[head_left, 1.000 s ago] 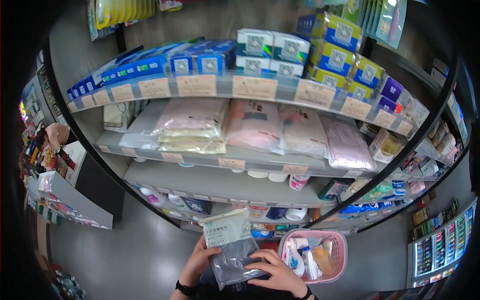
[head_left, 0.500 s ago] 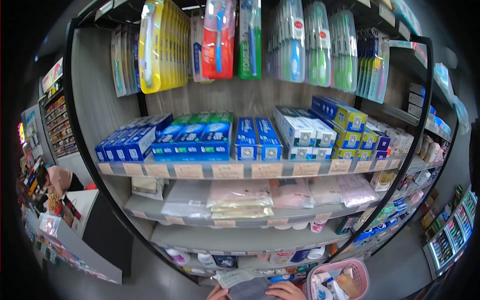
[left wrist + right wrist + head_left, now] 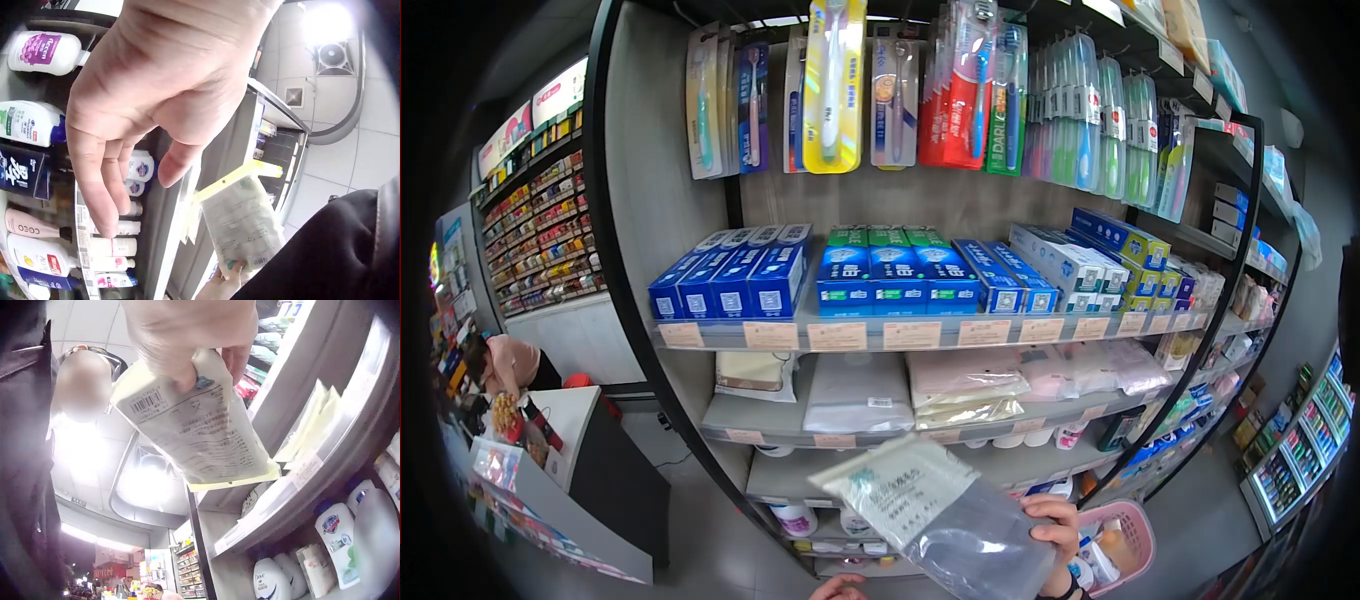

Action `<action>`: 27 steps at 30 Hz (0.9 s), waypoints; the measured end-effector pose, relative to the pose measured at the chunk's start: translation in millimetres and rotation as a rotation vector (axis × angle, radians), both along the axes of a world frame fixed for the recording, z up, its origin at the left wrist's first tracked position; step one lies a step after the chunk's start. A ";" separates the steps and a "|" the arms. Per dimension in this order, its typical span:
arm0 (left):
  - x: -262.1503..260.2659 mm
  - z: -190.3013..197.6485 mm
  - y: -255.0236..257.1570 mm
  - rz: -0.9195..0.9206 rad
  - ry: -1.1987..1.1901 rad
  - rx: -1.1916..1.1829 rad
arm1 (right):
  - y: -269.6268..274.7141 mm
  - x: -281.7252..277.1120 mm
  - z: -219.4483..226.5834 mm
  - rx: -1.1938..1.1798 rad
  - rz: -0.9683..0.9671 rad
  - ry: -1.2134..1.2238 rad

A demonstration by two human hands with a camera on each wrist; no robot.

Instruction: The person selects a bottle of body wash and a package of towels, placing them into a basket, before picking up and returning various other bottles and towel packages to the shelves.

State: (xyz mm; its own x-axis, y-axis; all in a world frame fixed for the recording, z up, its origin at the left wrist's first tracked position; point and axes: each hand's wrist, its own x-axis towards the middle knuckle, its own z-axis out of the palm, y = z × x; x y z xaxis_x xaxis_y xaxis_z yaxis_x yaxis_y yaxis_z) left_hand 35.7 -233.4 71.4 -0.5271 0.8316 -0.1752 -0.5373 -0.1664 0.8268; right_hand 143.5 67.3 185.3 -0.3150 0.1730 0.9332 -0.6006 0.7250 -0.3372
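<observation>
My right hand [image 3: 1055,535] grips a packaged towel [image 3: 940,520] by one end, a clear bag with a pale printed header and grey cloth inside. It is held tilted in front of the shelves. In the right wrist view the thumb presses on the printed back of the towel pack [image 3: 200,431], near its barcode. My left hand [image 3: 840,588] is low at the bottom edge of the head view, apart from the pack. The left wrist view shows that hand [image 3: 156,81] with loosely bent fingers and nothing between them.
Bagged towels [image 3: 965,375] lie on the shelf behind the pack, below toothpaste boxes [image 3: 895,270] and hanging toothbrushes [image 3: 835,90]. A pink basket [image 3: 1142,545] with bottles stands at the lower right. A counter [image 3: 605,450] is on the left, with a person [image 3: 510,360] behind it.
Both hands held the towel pack earlier; now the left is off it and the right alone holds it, raised toward the shelves. The head view has tilted up and turned left.
</observation>
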 end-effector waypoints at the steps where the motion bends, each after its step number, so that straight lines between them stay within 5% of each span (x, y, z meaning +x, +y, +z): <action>1: -3.5 -0.4 -5.9 -0.007 0.007 -0.003 | -6.8 -6.1 6.6 0.076 -0.063 0.044; 11: -7.4 -6.2 -51.0 0.080 0.014 0.010 | -48.2 -80.5 18.8 0.374 -0.246 0.119; 27: -20.3 -21.8 -58.4 0.091 -0.032 0.045 | -31.1 -66.7 20.1 0.359 -0.416 0.227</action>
State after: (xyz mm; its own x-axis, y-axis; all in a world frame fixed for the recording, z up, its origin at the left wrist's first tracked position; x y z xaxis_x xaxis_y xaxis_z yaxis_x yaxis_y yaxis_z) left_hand 15.5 -291.8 49.6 -0.5952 0.7882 -0.1564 -0.5442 -0.2522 0.8001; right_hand 76.8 36.2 205.4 -0.0738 -0.0996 0.9923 -0.2700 0.9598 0.0763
